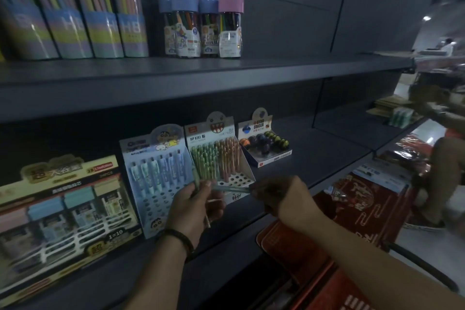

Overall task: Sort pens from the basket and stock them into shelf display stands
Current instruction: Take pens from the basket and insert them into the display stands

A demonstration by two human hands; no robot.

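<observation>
A pale green pen [231, 189] lies nearly level between your two hands, in front of the lower edge of the green-and-orange pen stand [219, 158] on the lower shelf [327, 158]. Your right hand [281, 196] pinches its right end with curled fingers; its left end reaches toward your left hand [193, 205], though motion blur hides whether they touch. Your left hand, a dark band at its wrist, grips a small bundle of pens [201, 184] upright, their tips rising above the fingers and one shaft poking out below the palm. That stand holds green pens on its left and orange ones on its right, with open holes along the front rows. Just to its left stands a blue cartoon pen stand [161, 171], one row filled at the back. To the right sits an eraser box [264, 143]. The red basket [314, 259] sits below your right forearm, beneath the shelf edge.
</observation>
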